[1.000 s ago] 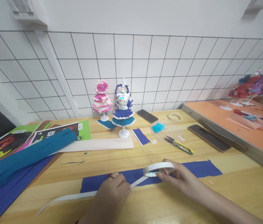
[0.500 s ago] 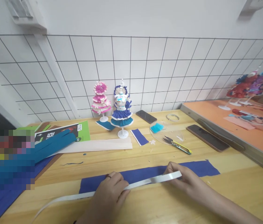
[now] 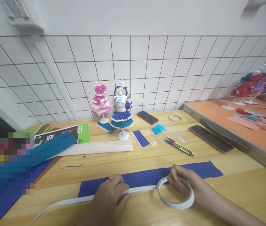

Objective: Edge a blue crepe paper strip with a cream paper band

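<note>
A long blue strip of crepe paper (image 3: 144,175) lies across the table in front of me. Along its near edge runs a narrow white strip of tape (image 3: 139,189), which passes under my left hand (image 3: 110,196) and curls off to the lower left. The fingers of that hand are closed on the tape, thumb and fingertips near the paper's edge. My right hand (image 3: 182,182) grips the far rim of a tape roll (image 3: 187,204), from which the strip leads out. The roll is tilted so its round opening faces me; some fingers show through it.
Yellow-handled thread snips (image 3: 180,147), a phone (image 3: 210,138) and a clear disc with cyan pieces (image 3: 158,128) lie beyond the paper. A doll-like figure in a blue dress (image 3: 122,116) stands behind. Folded teal paper (image 3: 52,147) is left; a raised orange board (image 3: 262,135) is right.
The tape roll in my right hand has turned from nearly edge-on to show its open ring, and now hangs lower. My left hand stays almost in place on the tape.
</note>
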Available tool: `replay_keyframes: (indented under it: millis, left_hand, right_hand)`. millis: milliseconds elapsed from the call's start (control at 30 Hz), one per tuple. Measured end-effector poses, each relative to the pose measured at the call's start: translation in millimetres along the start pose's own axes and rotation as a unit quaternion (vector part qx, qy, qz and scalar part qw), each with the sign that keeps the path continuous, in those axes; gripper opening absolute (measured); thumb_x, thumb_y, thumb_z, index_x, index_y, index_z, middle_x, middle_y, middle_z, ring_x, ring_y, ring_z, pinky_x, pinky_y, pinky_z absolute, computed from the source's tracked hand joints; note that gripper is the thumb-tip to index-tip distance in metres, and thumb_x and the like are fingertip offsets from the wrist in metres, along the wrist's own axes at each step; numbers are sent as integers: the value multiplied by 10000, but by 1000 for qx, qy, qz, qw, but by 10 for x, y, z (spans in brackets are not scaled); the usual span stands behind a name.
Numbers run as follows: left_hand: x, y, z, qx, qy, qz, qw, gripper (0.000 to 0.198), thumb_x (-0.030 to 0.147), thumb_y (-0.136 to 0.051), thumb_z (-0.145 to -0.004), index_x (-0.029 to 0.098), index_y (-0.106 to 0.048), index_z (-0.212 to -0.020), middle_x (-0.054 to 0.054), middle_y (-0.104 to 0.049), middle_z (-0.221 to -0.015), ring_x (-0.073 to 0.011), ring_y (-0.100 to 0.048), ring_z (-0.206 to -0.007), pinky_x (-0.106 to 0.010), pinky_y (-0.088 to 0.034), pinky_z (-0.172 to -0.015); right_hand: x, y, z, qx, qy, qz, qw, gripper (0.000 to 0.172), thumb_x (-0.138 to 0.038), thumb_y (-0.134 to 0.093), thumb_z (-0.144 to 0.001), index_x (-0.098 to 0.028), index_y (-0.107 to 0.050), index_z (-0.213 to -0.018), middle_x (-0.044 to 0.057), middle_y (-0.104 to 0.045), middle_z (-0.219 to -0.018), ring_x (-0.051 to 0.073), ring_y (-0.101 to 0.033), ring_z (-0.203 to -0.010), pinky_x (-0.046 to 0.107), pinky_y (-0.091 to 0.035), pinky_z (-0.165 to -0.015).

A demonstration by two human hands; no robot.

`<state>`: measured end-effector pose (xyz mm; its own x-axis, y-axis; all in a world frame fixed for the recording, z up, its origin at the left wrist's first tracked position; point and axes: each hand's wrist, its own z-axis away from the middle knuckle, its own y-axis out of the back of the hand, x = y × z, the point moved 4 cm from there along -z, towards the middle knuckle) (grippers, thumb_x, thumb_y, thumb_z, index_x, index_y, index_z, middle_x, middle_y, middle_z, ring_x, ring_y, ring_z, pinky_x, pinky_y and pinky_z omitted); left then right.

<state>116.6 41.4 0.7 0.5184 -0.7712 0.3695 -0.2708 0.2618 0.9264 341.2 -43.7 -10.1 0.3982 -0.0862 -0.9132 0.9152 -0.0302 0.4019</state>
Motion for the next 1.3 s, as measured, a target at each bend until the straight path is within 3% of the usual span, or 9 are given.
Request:
replay_keyframes:
  millis: [167, 333, 433, 600, 867, 1300]
  left_hand:
    - [-30, 1, -2, -6, 40, 37, 999, 102, 171, -483, -792, 214, -575, -794, -12, -575, -817, -179, -553, -775, -312, -424, -665]
    - [-42, -12, -16, -3, 43, 35, 998, 113, 180, -493, -784, 218, -579, -846, -21, -586, -845, -188, -557, -782, -326, -433, -674]
    - [-38, -13, -24, 7, 37, 25, 999, 122, 163, -492, -783, 219, -577, -851, -23, -596, -846, -188, -565, -781, -317, -438, -668]
    - [-47, -8, -26, 21, 38, 18, 999, 75, 177, -485, -800, 211, -551, -811, -16, -609, -812, -181, -571, -760, -301, -429, -638]
    - [-59, -33, -25, 21, 9, 6, 1000, 139, 177, -437, -837, 211, -548, -760, 3, -593, -780, -157, -560, -721, -285, -396, -623]
    - [7, -48, -19, 24, -27, -55, 998, 254, 178, -349, -863, 215, -579, -762, -21, -561, -748, -168, -538, -695, -297, -386, -605]
  right_hand:
    - [-160, 25, -11, -17, -21, -39, 999, 153, -226, -527, -764, -211, -394, -691, -33, -491, -659, 119, -423, -606, 232, -323, -551]
    - [-316, 56, -13, -29, -93, -67, 993, 20, -172, -488, -724, -192, -485, -724, -23, -560, -636, 118, -469, -578, 230, -318, -534]
    - [-330, 75, -23, -36, -116, -55, 991, 84, -148, -448, -713, -190, -520, -725, -7, -612, -665, 138, -518, -616, 239, -342, -559]
    - [-310, 97, -52, -37, -93, -34, 994, 99, -157, -455, -719, -192, -541, -685, -3, -634, -664, 171, -562, -690, 250, -368, -623]
    - [-248, 109, -43, -45, -102, -13, 994, 166, -228, -456, -783, -169, -575, -682, -6, -586, -644, 129, -477, -571, 222, -318, -518]
    - [-239, 166, -79, -55, -127, 15, 990, 138, -174, -426, -722, -167, -537, -639, -47, -456, -528, 83, -361, -462, 196, -272, -446]
